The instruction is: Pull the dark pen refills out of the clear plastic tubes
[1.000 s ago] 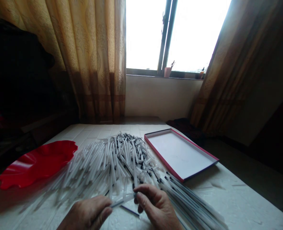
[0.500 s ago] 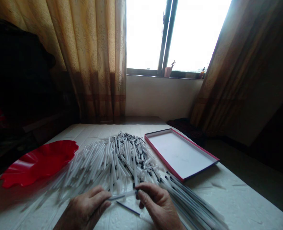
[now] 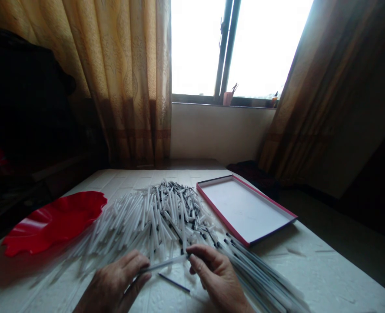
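Low in the middle, my left hand [image 3: 119,280] pinches one end of a thin translucent plastic tube [image 3: 166,263] between thumb and fingers. The tube's other end, which looks dark, is pinched between the thumb and forefinger of my right hand [image 3: 214,276]. Stretched between the hands, the tube slants slightly up to the right. Beneath it on the table lies a thin dark stick [image 3: 174,283]. Just beyond my hands spreads a heap of translucent tubes [image 3: 127,221], some with black ends. Thin black sticks [image 3: 176,188] cluster at the back of that heap.
A red wavy-edged dish [image 3: 54,221] stands at the left of the white table [image 3: 323,269]. At the back right is a shallow box lid [image 3: 223,215] with red and dark sides. A bundle of long grey tubes [image 3: 264,274] lies right of my right hand.
My right hand has moved slightly up and right, and a longer stretch of the tube shows between my hands. The tube tilts up more to the right. My left hand has barely shifted.
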A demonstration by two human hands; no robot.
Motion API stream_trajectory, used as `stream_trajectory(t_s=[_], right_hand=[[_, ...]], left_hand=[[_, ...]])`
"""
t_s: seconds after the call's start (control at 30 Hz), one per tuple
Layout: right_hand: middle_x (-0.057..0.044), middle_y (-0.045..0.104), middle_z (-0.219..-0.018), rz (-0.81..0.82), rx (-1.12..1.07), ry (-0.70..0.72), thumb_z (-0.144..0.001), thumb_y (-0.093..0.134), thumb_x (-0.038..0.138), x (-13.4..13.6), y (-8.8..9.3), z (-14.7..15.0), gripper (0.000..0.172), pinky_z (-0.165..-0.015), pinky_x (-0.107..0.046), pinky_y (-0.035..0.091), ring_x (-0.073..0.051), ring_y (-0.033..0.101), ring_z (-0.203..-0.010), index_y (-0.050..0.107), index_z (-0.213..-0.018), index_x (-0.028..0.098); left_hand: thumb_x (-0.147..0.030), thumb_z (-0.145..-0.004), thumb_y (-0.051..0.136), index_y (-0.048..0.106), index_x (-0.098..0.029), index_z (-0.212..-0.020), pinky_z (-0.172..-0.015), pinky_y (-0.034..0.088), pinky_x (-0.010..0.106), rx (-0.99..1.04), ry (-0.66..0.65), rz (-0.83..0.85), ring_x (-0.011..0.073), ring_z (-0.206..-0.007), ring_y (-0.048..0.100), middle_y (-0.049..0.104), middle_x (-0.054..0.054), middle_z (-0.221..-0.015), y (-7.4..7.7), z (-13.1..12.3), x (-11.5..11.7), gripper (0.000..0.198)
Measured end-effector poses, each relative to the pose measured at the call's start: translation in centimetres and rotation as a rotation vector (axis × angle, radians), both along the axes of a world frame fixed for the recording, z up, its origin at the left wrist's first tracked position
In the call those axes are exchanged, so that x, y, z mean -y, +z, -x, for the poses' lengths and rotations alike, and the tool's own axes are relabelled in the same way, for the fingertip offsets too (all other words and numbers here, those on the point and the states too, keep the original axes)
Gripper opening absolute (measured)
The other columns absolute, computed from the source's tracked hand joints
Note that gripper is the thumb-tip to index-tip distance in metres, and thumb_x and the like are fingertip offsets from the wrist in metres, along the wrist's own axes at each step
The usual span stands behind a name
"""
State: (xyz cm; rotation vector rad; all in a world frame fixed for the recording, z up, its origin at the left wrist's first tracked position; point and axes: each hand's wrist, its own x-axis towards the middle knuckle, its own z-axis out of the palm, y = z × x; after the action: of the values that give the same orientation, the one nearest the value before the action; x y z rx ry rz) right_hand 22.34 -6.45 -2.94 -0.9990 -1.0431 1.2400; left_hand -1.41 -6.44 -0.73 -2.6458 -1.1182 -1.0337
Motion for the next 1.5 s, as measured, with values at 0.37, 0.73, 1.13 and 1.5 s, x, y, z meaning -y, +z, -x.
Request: stream_trajectory(t_s=[0.37, 0.73, 1.13, 1.5], right_hand=[[0.003, 0.057, -0.059, 0.0, 0.023, -0.021, -0.067, 0.083, 0.057, 0.0, 0.2, -0.2, 0.04, -0.053, -0.022, 0.043, -0.01, 0.042, -0.051, 0.08, -0.085, 0.021], [0.002, 0.057, -0.06, -0.022, 0.033, -0.064, -0.068, 0.083, 0.052, 0.2, 0.5, 0.0, 0.033, -0.052, -0.023, 0.041, -0.012, 0.045, -0.054, 0.08, -0.082, 0.022], [0.002, 0.059, -0.061, -0.036, 0.009, -0.071, -0.07, 0.082, 0.047, 0.2, 0.4, -0.1, 0.028, -0.059, -0.024, 0.047, -0.013, 0.051, -0.057, 0.08, -0.083, 0.023], [-0.009, 0.073, -0.099, -0.096, 0.281, -0.006, -0.075, 0.074, 0.035, -0.6, -0.2, -1.4, 0.024, -0.082, -0.033, 0.05, -0.024, 0.065, -0.086, 0.08, -0.095, 0.022]], left_hand=[[-0.044, -0.105, 0.04, 0.052, -0.026, -0.109, -0.057, 0.053, 0.013, -0.012, 0.0, 0.003, 0.0108, -0.06, 0.073, 0.072, -0.004, -0.078, -0.8, 0.5, -0.4, 0.022], [-0.035, -0.107, 0.032, 0.055, -0.026, -0.087, -0.052, 0.046, 0.015, -0.015, -0.048, 0.128, 0.0098, -0.055, 0.068, 0.063, -0.007, -0.067, -0.2, 0.4, 0.0, 0.031], [-0.033, -0.106, 0.036, 0.052, -0.025, -0.081, -0.054, 0.044, 0.017, -0.029, -0.052, 0.123, 0.0108, -0.057, 0.064, 0.059, -0.005, -0.068, -0.8, 0.9, -0.5, 0.031], [-0.032, -0.106, 0.036, 0.053, -0.023, -0.079, -0.054, 0.04, 0.018, -0.012, -0.076, 0.186, 0.0103, -0.057, 0.063, 0.058, -0.005, -0.066, -1.1, 1.2, -0.7, 0.034]])
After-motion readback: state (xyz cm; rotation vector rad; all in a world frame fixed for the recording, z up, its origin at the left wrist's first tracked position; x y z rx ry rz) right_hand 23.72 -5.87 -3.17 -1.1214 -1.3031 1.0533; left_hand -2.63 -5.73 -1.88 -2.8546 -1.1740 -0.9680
